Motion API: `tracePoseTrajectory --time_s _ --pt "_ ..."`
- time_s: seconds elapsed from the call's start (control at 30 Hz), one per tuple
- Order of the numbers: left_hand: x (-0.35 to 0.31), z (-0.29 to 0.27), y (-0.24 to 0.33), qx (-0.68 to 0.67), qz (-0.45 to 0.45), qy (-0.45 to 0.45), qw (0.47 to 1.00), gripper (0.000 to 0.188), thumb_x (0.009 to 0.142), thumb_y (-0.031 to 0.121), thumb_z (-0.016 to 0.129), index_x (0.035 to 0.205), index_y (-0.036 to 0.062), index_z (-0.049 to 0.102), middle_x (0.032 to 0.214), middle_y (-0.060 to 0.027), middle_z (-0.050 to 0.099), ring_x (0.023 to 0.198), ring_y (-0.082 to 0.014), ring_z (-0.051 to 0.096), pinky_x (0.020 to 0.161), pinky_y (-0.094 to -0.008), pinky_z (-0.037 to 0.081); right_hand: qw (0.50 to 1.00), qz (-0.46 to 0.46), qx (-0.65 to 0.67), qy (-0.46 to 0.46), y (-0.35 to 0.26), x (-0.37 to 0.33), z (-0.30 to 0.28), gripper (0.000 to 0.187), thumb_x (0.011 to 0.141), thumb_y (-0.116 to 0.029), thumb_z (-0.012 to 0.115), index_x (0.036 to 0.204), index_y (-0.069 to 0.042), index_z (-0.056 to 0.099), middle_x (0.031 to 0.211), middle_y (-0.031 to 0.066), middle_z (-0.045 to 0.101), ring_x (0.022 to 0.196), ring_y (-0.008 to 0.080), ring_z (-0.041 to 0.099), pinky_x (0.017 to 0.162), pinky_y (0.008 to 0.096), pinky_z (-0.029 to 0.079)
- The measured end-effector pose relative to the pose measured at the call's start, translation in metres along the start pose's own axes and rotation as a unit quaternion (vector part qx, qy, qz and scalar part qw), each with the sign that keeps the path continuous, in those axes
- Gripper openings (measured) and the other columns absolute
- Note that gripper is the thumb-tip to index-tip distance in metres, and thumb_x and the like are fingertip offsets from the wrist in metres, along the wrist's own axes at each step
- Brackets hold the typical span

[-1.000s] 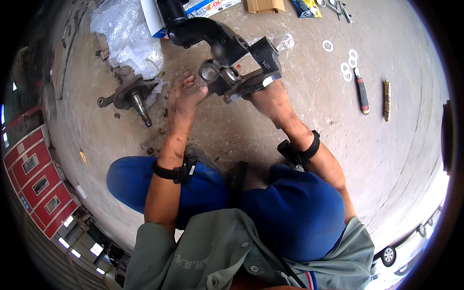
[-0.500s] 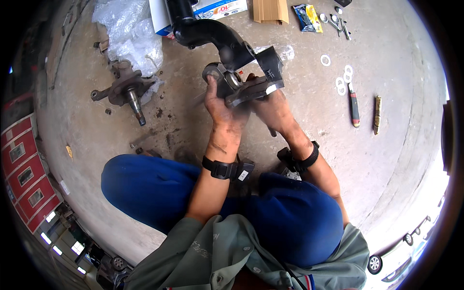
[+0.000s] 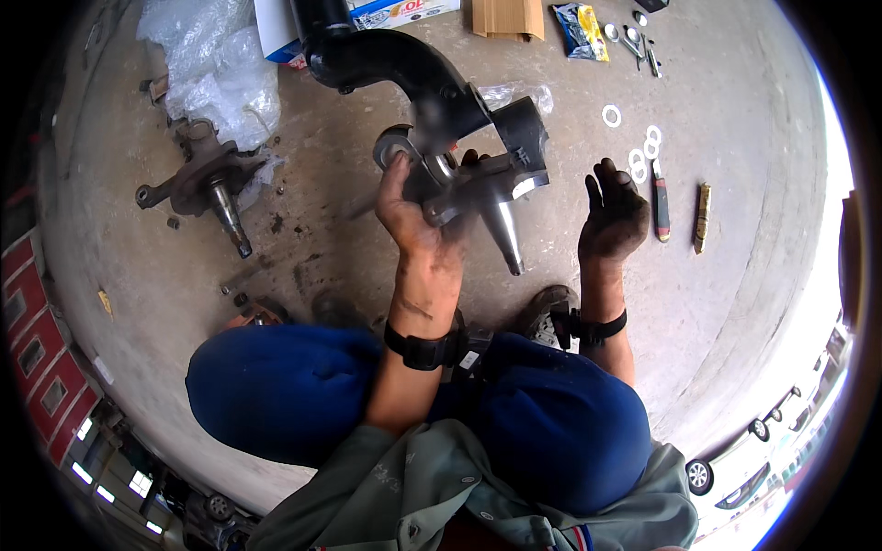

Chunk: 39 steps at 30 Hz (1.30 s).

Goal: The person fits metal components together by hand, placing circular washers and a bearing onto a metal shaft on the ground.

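A black axle beam [image 3: 381, 57] comes in from the top and ends in a boss near the middle. At that end sits a dark steering knuckle [image 3: 473, 188], its bare metal spindle [image 3: 501, 237] pointing down toward my knees. My left hand [image 3: 418, 220] grips the knuckle from below, thumb on its round end beside a shiny ring; the fingers are mostly hidden behind it. Off to the right, my right hand [image 3: 614, 219] is open, its blackened fingers raised and holding nothing. It is nearest to a tool with a red and black handle [image 3: 661, 209].
A rusty used knuckle [image 3: 204, 174] lies at left beside bubble wrap [image 3: 216, 87]. White rings [image 3: 612, 116] and a yellowish bar [image 3: 703, 219] lie on the floor at right. Farther off are cardboard [image 3: 508, 18], a blue-yellow packet [image 3: 581, 32] and small metal parts [image 3: 634, 41].
My right hand has let go of the knuckle and moved right, uncovering the spindle. My left hand still holds the knuckle. The whole view has shifted slightly.
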<state>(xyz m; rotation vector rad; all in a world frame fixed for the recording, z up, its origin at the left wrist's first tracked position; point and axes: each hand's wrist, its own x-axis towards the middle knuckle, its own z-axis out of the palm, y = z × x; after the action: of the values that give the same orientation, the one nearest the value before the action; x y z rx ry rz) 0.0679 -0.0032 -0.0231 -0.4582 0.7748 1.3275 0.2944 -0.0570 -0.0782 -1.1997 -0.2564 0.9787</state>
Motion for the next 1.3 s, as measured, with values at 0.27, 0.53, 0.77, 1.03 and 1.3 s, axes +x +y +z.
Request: tracePoseTrajectory --time_s 0.27,0.53,0.77,1.03,1.3 --pt "-0.004 0.008 0.001 0.014 -0.001 0.005 1.0 0.041 0.095 0.039 0.052 0.12 0.0071 0.06 0.102 -0.014 0.067 0.099 -0.0352 0.066 0.095 -0.057 0.054 0.969 0.142 0.2 -0.019 -0.002 0.011 0.142 0.026 0.093 -0.024 0.045 0.096 -0.003 0.06 0.106 0.021 0.072 0.096 0.034 0.065 0.093 0.0396 0.049" --pt "0.001 0.0 0.003 0.024 0.015 0.003 1.0 0.035 0.094 0.035 0.052 0.115 0.0078 0.06 0.096 -0.0128 0.067 0.095 -0.0319 0.067 0.091 -0.0542 0.057 0.976 0.109 0.123 0.14 0.014 0.032 0.025 0.022 0.09 -0.024 0.042 0.087 -0.008 0.057 0.103 0.0199 0.072 0.098 0.0305 0.065 0.092 0.0373 0.047" --pt "0.007 -0.007 0.007 -0.026 -0.006 0.015 1.0 0.042 0.091 0.039 0.059 0.122 0.0095 0.061 0.106 -0.017 0.063 0.103 -0.0417 0.063 0.093 -0.0631 0.053 0.949 0.234 0.213 -0.017 0.019 0.02 0.136 0.028 0.09 -0.021 0.046 0.094 0.0 0.063 0.1 0.0192 0.07 0.094 0.031 0.066 0.089 0.0399 0.053" --pt "0.012 -0.009 0.008 -0.027 -0.002 0.021 0.999 0.041 0.09 0.039 0.063 0.12 0.0112 0.061 0.108 -0.0159 0.063 0.095 -0.0405 0.067 0.088 -0.0598 0.057 0.966 0.159 0.04 -0.2 0.007 -0.012 0.05 0.036 0.098 -0.029 0.054 0.12 -0.002 0.058 0.121 0.0157 0.064 0.12 0.0257 0.06 0.109 0.0418 0.041" --pt "0.018 -0.015 0.0 -0.044 0.016 -0.025 0.999 0.04 0.093 0.038 0.063 0.117 0.0054 0.061 0.098 -0.0139 0.065 0.095 -0.0397 0.069 0.086 -0.0543 0.06 0.801 0.273 -0.471 -0.25 0.02 -0.07 0.067 0.029 0.088 -0.023 0.078 0.089 0.004 0.067 0.068 0.0027 0.062 0.062 0.0089 0.055 0.055 0.0307 0.046"
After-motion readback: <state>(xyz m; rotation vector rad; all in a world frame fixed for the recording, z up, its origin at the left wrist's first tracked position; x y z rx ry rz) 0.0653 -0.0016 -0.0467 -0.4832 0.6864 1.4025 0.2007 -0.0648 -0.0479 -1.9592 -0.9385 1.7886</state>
